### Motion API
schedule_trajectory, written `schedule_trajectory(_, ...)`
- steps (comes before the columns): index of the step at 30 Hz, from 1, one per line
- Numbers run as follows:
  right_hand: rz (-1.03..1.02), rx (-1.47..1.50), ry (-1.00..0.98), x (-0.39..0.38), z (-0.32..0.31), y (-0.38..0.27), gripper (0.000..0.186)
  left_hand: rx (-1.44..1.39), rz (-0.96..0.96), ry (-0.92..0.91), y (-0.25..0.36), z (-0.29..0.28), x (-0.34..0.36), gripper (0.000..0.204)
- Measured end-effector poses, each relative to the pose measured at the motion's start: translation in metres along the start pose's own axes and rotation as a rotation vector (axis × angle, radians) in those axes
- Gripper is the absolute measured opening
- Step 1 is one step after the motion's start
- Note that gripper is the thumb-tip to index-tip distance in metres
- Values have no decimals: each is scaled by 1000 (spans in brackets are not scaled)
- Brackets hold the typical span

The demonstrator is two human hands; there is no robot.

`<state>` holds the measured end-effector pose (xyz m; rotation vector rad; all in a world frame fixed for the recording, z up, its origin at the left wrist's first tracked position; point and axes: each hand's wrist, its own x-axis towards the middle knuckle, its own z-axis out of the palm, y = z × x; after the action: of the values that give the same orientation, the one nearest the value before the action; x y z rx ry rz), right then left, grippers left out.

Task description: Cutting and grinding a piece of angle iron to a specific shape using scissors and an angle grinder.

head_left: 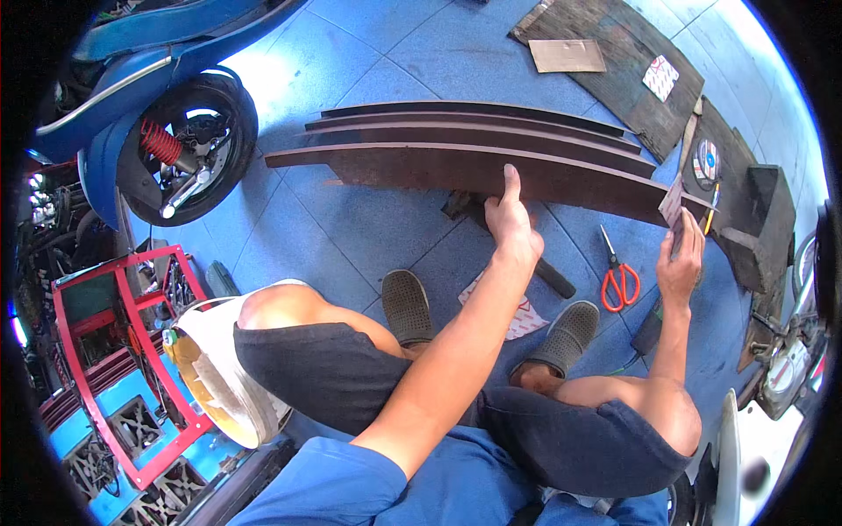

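Left hand's got the board (421, 169) held around its middle, thumb up the face toward you, fingers mostly hidden; the right hand (682, 263) pinches a sheet (671, 209) against the tapered right end. (Left hand (516, 230) pressure? can't tell from here.) Looks like sanding to me, so I'd brace that middle grip and keep the sheet flat, stroking lengthwise with light pressure near the tip, since a thin end would probably flex or catch the paper. Closest to you there's a spare sheet (526, 323) on the floor between your clogs (405, 305), with the scissors (620, 287) off to the right and a dark bar (555, 279) poking out below the board; I'd keep your elbow clear of the lot. Board itself sits out past your feet, broad face toward you, long axis running left to right and sloping down a bit to the right. Stepped, narrower end points left, pointy end right. Two similar strips (474, 133) lie just behind it, roughly parallel, then farther off is the plank (631, 53).
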<state>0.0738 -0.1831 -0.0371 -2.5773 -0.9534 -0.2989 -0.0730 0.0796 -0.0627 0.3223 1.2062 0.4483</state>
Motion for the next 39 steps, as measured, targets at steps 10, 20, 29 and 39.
schedule_trajectory(10, -51, -73, -91, 43, 18, 24, 47, -284, 35, 117, 3, 22, 15, 110)
schedule_trajectory(20, -190, -170, 7, 59, 7, 7, 46, -271, -19, -165, -4, -18, 50, 80)
schedule_trajectory(29, -368, -34, -227, 81, 9, 32, 36, -225, -27, -254, 1, -10, 44, 78)
schedule_trajectory(39, -244, -8, -402, 86, 3, 14, 13, -195, 5, -250, 6, -21, 30, 80)
